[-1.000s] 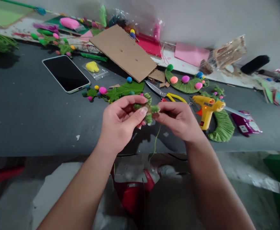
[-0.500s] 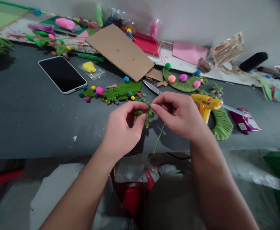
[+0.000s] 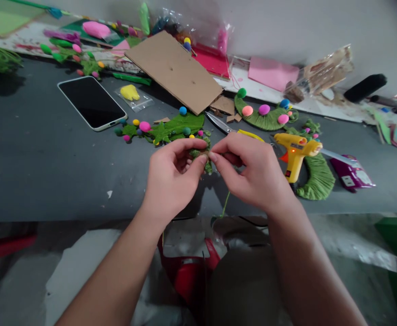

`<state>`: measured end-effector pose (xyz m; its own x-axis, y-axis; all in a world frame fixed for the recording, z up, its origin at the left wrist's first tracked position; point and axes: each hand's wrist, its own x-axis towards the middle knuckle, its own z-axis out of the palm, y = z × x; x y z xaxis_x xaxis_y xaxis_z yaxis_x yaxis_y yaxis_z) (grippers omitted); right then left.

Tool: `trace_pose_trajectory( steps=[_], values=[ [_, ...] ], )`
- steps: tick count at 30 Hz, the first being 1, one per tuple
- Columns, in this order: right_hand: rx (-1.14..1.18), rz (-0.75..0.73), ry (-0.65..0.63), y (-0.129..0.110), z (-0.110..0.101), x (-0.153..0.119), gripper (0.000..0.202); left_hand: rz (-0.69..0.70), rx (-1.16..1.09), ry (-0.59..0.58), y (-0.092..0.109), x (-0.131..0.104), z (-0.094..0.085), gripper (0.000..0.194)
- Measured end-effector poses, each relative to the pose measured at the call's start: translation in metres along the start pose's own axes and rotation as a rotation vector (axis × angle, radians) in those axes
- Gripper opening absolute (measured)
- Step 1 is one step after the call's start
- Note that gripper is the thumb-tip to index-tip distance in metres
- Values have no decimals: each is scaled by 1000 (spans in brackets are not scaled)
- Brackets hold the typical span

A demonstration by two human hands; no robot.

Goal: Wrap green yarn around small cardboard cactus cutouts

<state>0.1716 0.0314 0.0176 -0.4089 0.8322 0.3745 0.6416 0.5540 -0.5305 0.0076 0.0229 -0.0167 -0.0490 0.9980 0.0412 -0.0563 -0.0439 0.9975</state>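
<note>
My left hand (image 3: 174,176) is closed around a small yarn-wrapped star shape (image 3: 208,166), green with a bit of brown showing, held just above the table near its front edge. Thumb and forefinger of my right hand (image 3: 246,165) are pinched together at its right side, on green yarn (image 3: 225,203) that hangs down past the table edge. The fingers cover much of the piece. Just beyond the hands lie green felt pieces with coloured pom-poms (image 3: 174,129). Scissors (image 3: 218,123) with yellow handles lie behind my right hand.
A yellow glue gun (image 3: 296,151) with a lit orange light stands right of my right hand, beside a green yarn-wrapped ring (image 3: 320,179) and a purple packet (image 3: 352,172). Behind are a phone (image 3: 91,103), a cardboard sheet (image 3: 176,70) and a pom-pom-trimmed wrapped ring (image 3: 266,118).
My right hand has come slightly left and down, its fingertips now against the star shape in my left hand. The whole view has shifted a little.
</note>
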Motion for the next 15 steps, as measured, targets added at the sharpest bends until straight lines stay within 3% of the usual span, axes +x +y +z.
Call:
trace_pose_trajectory(
  steps=[15],
  values=[
    [-79,-102,57,-2,3,-13,11,22,-125,78,-4,4,2,19]
  ],
)
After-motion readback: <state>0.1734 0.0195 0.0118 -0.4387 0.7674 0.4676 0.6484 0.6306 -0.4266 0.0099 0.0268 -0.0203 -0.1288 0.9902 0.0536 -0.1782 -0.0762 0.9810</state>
